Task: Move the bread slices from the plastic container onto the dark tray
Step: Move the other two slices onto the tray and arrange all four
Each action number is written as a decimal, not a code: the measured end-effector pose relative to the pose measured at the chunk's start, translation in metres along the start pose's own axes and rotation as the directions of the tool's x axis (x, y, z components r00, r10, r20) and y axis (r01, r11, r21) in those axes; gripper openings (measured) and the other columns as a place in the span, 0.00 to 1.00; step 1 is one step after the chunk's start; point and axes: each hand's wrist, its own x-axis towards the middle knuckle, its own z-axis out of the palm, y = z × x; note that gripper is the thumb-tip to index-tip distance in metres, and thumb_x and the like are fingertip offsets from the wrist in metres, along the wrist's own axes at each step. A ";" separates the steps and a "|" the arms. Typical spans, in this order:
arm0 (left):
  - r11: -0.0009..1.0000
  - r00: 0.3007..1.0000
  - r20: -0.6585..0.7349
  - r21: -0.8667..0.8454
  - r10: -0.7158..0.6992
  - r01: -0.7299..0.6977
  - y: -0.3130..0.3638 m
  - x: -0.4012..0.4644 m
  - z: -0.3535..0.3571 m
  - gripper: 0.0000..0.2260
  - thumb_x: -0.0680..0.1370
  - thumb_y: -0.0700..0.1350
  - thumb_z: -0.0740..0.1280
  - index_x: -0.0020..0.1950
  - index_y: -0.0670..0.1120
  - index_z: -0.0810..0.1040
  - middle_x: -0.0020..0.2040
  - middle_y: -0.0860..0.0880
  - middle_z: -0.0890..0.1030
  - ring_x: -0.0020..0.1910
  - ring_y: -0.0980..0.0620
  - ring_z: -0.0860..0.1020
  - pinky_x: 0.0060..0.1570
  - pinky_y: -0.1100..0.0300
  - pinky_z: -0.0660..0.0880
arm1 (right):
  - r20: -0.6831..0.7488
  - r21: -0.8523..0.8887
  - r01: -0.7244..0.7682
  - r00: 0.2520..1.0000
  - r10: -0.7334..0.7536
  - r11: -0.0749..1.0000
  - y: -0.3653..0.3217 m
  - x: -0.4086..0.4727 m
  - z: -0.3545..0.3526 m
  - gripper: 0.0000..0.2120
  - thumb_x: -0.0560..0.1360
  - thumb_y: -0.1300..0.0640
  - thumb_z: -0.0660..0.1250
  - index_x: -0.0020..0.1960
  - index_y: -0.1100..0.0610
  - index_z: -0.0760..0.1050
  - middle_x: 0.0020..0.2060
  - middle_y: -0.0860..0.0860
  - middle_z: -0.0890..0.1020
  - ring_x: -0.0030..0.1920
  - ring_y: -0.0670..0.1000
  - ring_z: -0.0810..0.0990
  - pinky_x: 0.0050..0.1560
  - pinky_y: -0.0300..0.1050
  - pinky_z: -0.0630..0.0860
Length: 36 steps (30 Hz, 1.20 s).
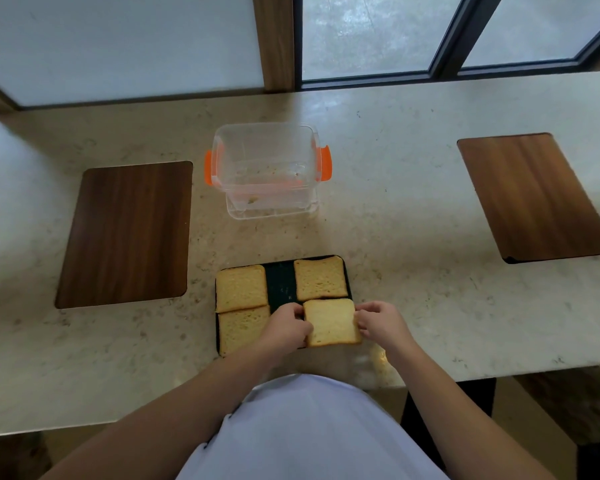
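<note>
Left hand (286,323) pinches the left edge of a bread slice (331,322), fingers curled over it; right hand (378,322) grips the same slice's right edge, fingertips on the crust. Both hands closed on that one slice, which sits at the near-right corner of the dark tray (280,284), its right side overhanging the tray's right edge; cannot tell whether it lies flat on the tray or is held just above it. Three more slices on the tray: far-right slice (320,278) just beyond the held one, their edges about touching; far-left slice (240,288) at the far-left corner; near-left slice (243,329) touching it at the near-left corner, partly covered by the left wrist. A bare dark strip of tray shows between the left and right far slices. Tray lies at the near edge of the tabletop (413,220), mid-width, right in front of the person's white-shirted torso (309,431). Plastic container (265,168), clear with orange side latches, stands beyond the tray toward the far edge, well apart from it, holding only crumbs. Dark wooden board (125,233) lies flat at the left of the tabletop, second wooden board (534,197) at the right, angled. Window frames (440,69) run along the far edge.
</note>
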 end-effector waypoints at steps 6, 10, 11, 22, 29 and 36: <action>0.969 0.966 -0.102 0.079 0.239 -0.232 -0.001 -0.001 -0.005 0.10 0.75 0.37 0.69 0.50 0.51 0.74 0.44 0.50 0.78 0.44 0.52 0.77 0.41 0.56 0.77 | -0.038 -0.028 0.143 0.989 -0.144 0.989 -0.003 0.000 0.001 0.10 0.73 0.64 0.71 0.53 0.54 0.79 0.48 0.49 0.84 0.49 0.48 0.83 0.50 0.47 0.81; 0.961 0.956 -0.118 0.098 0.269 -0.258 -0.009 0.000 -0.008 0.09 0.76 0.39 0.70 0.51 0.51 0.75 0.46 0.51 0.80 0.46 0.54 0.78 0.42 0.59 0.76 | -0.042 -0.060 0.200 0.978 -0.203 0.978 -0.002 0.001 0.006 0.09 0.74 0.64 0.72 0.51 0.53 0.79 0.46 0.47 0.84 0.48 0.46 0.83 0.45 0.39 0.77; 0.967 0.962 -0.113 0.089 0.247 -0.238 -0.011 0.001 -0.009 0.09 0.76 0.39 0.71 0.52 0.50 0.75 0.46 0.51 0.80 0.46 0.52 0.78 0.44 0.56 0.78 | -0.039 -0.076 0.202 0.978 -0.205 0.977 -0.001 0.002 0.007 0.09 0.74 0.64 0.72 0.51 0.53 0.79 0.46 0.47 0.84 0.48 0.46 0.83 0.45 0.40 0.77; 0.876 0.954 -0.080 0.425 0.287 -0.228 -0.010 0.011 -0.004 0.04 0.79 0.46 0.67 0.51 0.47 0.76 0.41 0.51 0.78 0.36 0.58 0.75 0.30 0.63 0.67 | 0.006 -0.455 0.210 0.972 -0.233 0.865 0.000 0.009 0.013 0.09 0.76 0.58 0.68 0.57 0.55 0.77 0.47 0.48 0.81 0.48 0.48 0.80 0.45 0.42 0.76; 0.687 0.945 -0.023 0.692 0.327 -0.221 -0.001 0.017 -0.004 0.08 0.80 0.49 0.64 0.47 0.45 0.72 0.41 0.48 0.77 0.37 0.50 0.76 0.31 0.57 0.69 | 0.035 -0.667 0.203 0.969 -0.243 0.717 -0.007 0.009 0.016 0.06 0.76 0.56 0.65 0.53 0.53 0.73 0.43 0.50 0.80 0.43 0.51 0.80 0.43 0.51 0.81; 0.605 0.959 0.023 0.772 0.282 -0.197 0.013 0.028 -0.010 0.12 0.80 0.51 0.66 0.44 0.42 0.77 0.40 0.45 0.81 0.37 0.47 0.80 0.35 0.54 0.76 | 0.097 -0.783 0.230 0.963 -0.251 0.577 -0.015 0.011 0.018 0.06 0.75 0.59 0.62 0.52 0.56 0.72 0.45 0.52 0.78 0.42 0.55 0.77 0.34 0.46 0.69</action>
